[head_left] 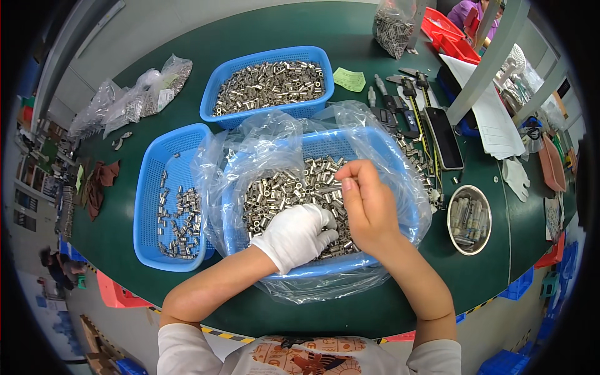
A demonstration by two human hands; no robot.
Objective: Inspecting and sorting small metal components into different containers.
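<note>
A blue basket (406,209) lined with a clear plastic bag (215,169) stands before me, filled with small metal sleeves (275,195). Over its near part my left hand (295,235), in a white glove, is closed with its fingers curled; what lies in them is hidden. My bare right hand (370,206) pinches a thin metal rod (328,188) between thumb and forefinger. The rod points left, above the sleeves and close to the gloved fingertips.
Left stands a shallower blue basket (142,206) with scattered sleeves; behind, another blue basket (209,94) is full. At right are a round metal tin (454,232) of small tubes, a phone (445,139), calipers (409,103) and a white glove (516,178). Bagged parts (147,97) lie far left.
</note>
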